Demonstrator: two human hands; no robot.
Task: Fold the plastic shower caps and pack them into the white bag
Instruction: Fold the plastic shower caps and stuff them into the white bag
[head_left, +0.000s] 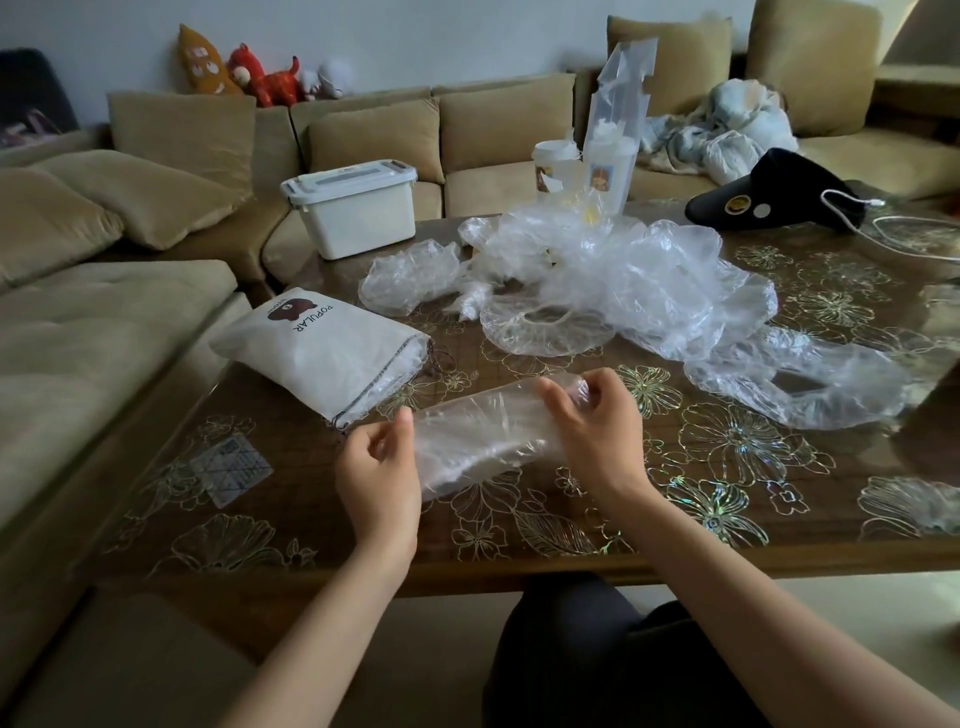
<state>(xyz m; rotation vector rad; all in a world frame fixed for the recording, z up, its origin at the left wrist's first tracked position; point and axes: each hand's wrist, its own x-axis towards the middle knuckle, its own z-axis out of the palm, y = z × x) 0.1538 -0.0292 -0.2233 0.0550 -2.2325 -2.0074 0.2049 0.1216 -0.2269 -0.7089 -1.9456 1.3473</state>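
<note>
Shower cap (478, 441) in pinch grip of left hand (376, 478) and right hand (597, 431), beside white bag (322, 353), label "POPULAR".

Both forearms are bare and run up from the bottom edge, angled inward twd each other. L hand (376, 470) sits lower & nearer the body, back of hand to camera. Its fingers are curled, w/ thumb & fingertips pinching the near-left end of a folded cap (478, 436). R hand (592, 431) is a bit further out, knuckles up, fingers bent, pinching the cap's far-right end. Wrists look fairly straight. Hands are apart, w/ the cap held btwn them.
</note>
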